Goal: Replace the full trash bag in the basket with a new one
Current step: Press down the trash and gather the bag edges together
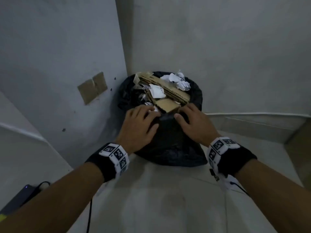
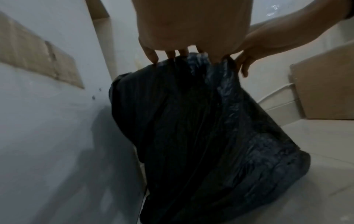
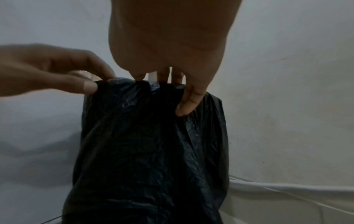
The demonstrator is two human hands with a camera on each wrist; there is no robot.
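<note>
The bag [image 1: 170,145] stands in a wall corner: one wall [image 1: 58,64] is close on its left, another [image 1: 235,56] close behind. Access from those two sides is blocked. The floor [image 1: 159,199] in front is open. To the right, open floor runs to a low ledge [image 1: 252,121] and what appears to be a cardboard box [image 2: 325,91]. Cardboard [image 1: 168,91] and crumpled paper [image 1: 178,80] fill the bag mouth. A cable [image 1: 90,214] and a dark device [image 1: 18,199] lie at lower left.
</note>
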